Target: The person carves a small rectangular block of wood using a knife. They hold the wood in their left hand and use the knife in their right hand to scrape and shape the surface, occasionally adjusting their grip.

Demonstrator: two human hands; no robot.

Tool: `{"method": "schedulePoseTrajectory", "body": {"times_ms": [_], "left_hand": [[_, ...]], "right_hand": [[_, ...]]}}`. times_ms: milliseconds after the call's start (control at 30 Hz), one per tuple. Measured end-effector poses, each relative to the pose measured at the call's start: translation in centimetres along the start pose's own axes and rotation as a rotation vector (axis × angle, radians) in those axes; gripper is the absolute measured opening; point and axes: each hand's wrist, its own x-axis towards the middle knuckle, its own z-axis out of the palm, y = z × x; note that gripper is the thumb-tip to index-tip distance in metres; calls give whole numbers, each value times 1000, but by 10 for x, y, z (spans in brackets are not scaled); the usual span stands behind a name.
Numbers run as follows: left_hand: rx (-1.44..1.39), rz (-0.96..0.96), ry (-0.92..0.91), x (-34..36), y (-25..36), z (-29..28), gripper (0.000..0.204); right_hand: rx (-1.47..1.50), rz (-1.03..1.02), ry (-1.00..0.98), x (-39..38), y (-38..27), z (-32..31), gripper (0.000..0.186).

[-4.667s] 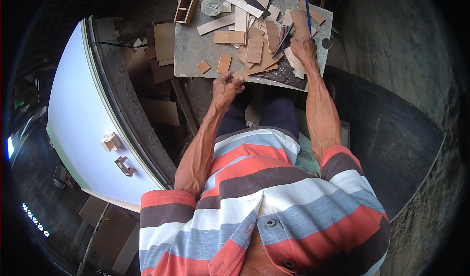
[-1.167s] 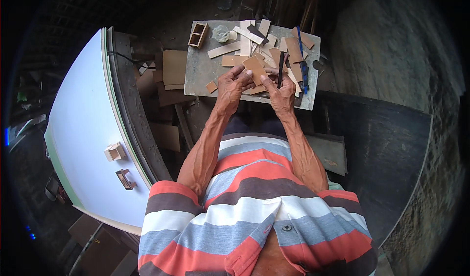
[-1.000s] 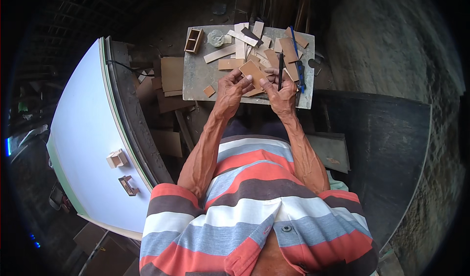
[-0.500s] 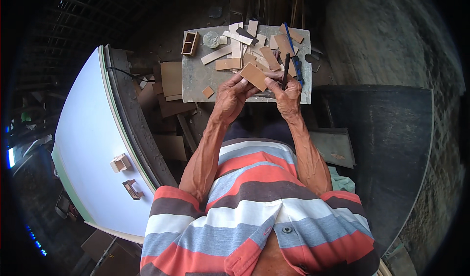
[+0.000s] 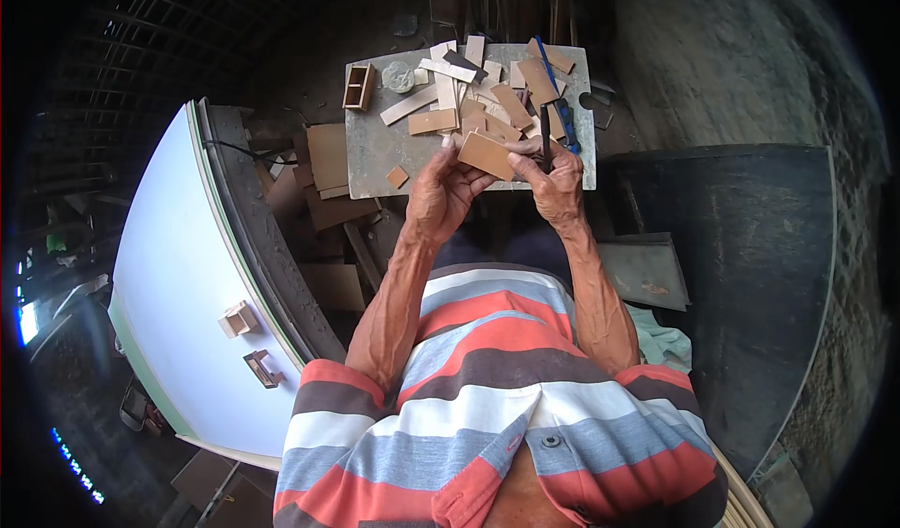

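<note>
My left hand point(image 5: 439, 191) cups the lower left of a tan rectangular board piece point(image 5: 487, 153), thumb raised at its left end and fingers curled beneath. My right hand point(image 5: 554, 183) grips that piece by its right end, thumb on its face, and also has a slim dark tool point(image 5: 546, 133) upright among its fingers. Behind them, thin wooden strips and offcuts point(image 5: 432, 121) lie heaped on a worn grey table point(image 5: 370, 158), along with a small square piece point(image 5: 398, 177), a two-compartment wooden box point(image 5: 358, 88), a crumpled clear plastic item point(image 5: 398, 77) and blue tools point(image 5: 569, 125).
A large white board point(image 5: 187, 303) at my left carries two small wooden assemblies point(image 5: 238, 319) point(image 5: 263, 368). Stacked brown sheets point(image 5: 327, 158) lie between it and the table. A dark panel point(image 5: 736, 275) leans at my right beside a rough wall point(image 5: 736, 50).
Both hands have come together around the piece, having been apart earlier. Over the last second the piece has tilted and my left thumb has lifted off its face.
</note>
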Motion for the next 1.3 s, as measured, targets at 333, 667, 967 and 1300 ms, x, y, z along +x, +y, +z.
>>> {"method": "schedulePoseTrajectory", "body": {"times_ms": [333,667,967,1300], "left_hand": [[171,-22,67,5,-8,10,33],[262,-4,70,9,-14,10,33],[222,10,102,13,-15,8,37],[392,0,172,16,-13,10,34]], "right_hand": [[-31,23,-10,-2,-9,-6,13],[-42,27,9,-2,-5,-6,12],[-52,-13,37,-2,1,-1,11],[-52,12,70,-5,2,-3,12]]}}
